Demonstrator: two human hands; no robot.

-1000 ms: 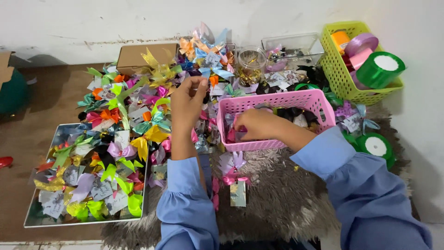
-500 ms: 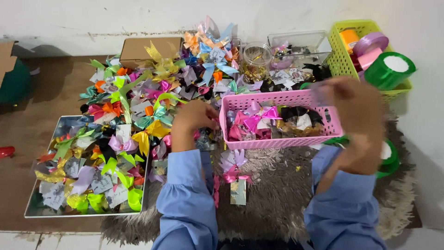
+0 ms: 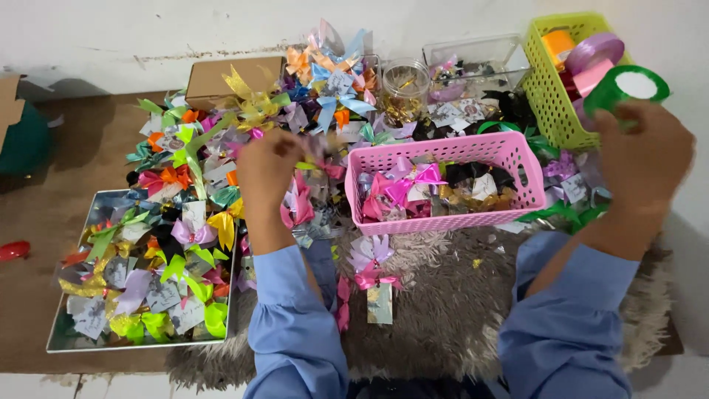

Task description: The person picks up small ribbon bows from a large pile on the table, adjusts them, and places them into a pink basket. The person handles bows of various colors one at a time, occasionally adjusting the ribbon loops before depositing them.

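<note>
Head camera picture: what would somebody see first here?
First the big heap of ribbon bows in many colours, spread left of the middle. Then the pink basket of bows in the centre, with the left hand beside it. At the right, the right hand is at a green ribbon roll by the yellow-green basket.

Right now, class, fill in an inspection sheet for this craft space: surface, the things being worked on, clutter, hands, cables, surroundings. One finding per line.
Surface: brown table with a shaggy grey mat at the front.
Job's things: bows in a pink basket; a green ribbon roll by the yellow basket.
Clutter: loose bows heaped at centre, more on a tray; jar, clear box, cardboard box.
Hands: left hand over the heap, grip on a bow not clear; right hand raised just below the green roll, grip unclear.
Cables: nothing seen.
Surroundings: white wall behind; a red object at the left edge.
</note>
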